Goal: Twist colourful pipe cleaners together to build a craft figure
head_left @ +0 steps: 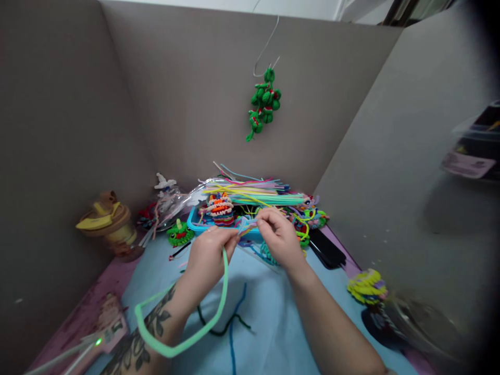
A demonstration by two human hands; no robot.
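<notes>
Over the front of the blue tray, my left hand and my right hand are close together, both with closed fingers. A small cluster of pastel pipe cleaners spans the gap, pinched at one end by each hand. Its exact shape is blurred. From beneath my left fingers, a long mint-green pipe cleaner loops down and back across my tattooed forearm. Behind the hands, a striped orange and blue fuzzy piece sits in the tray.
A pile of long pipe cleaners lies at the back. Green fuzzy pieces hang from a wire above. A black phone lies right, a green fuzzy figure left. Loose dark-green pipe cleaner crosses a blue one. Grey walls enclose the table.
</notes>
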